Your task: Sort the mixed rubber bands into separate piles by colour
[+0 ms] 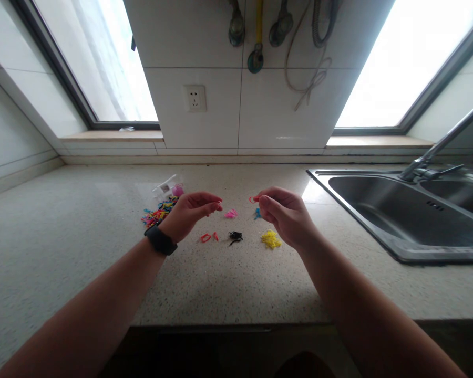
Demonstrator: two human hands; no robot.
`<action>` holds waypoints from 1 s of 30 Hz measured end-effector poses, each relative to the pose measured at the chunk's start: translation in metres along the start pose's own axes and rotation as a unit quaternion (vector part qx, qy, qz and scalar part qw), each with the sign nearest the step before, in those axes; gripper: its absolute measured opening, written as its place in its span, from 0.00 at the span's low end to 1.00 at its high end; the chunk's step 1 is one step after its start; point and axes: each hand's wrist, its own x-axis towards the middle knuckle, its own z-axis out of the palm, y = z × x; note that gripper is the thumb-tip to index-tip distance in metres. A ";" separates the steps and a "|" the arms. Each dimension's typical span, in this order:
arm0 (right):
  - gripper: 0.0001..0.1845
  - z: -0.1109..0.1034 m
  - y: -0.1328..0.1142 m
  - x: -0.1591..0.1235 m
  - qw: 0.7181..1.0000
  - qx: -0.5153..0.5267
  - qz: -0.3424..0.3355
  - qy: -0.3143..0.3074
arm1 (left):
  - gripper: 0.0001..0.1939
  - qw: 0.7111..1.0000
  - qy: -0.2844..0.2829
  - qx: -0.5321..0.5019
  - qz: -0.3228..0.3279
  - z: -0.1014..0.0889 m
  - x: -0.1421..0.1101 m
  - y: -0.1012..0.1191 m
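Observation:
My right hand (pixel 286 212) is closed in a pinch on a small red rubber band (pixel 253 199), whose loop sticks out past the fingertips. My left hand (pixel 193 210), with a black watch at its wrist, is also pinched; what its fingertips hold is too small to make out. Both hands are raised over the counter, apart from each other. Below and between them lie red bands (pixel 205 238), a black pile (pixel 235 236), a pink pile (pixel 230 213) and a yellow pile (pixel 270 239). A blue pile (pixel 257 212) is partly hidden by my right hand.
A mixed heap of coloured bands (pixel 160 211) lies left of my left hand, beside a clear plastic bag (pixel 166 186) and a pink round thing (pixel 177 190). A steel sink (pixel 378 210) with a faucet (pixel 429 157) is set into the counter (pixel 220 283) at right.

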 end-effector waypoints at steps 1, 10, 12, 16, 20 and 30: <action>0.09 0.000 0.000 0.000 1.000 -0.001 0.003 0.001 | 0.10 1.000 0.000 0.001 0.000 0.000 0.000 0.000; 0.10 0.001 0.000 0.000 1.000 -0.017 0.011 0.006 | 0.09 1.000 0.009 0.005 -0.005 0.000 0.000 0.002; 0.10 0.002 -0.001 0.000 0.999 -0.034 0.008 0.004 | 0.10 1.000 0.011 0.007 -0.006 0.000 0.000 0.001; 0.09 0.005 -0.003 0.000 0.995 -0.099 -0.024 -0.004 | 0.11 1.000 0.016 0.010 -0.007 -0.001 0.001 0.001; 0.09 0.015 -0.003 -0.002 0.981 -0.190 -0.036 -0.021 | 0.11 1.000 0.028 0.006 -0.002 -0.002 0.002 0.001; 0.08 0.056 0.019 0.000 0.792 -0.549 -0.139 -0.227 | 0.13 0.997 0.069 -0.025 0.014 -0.009 0.007 0.002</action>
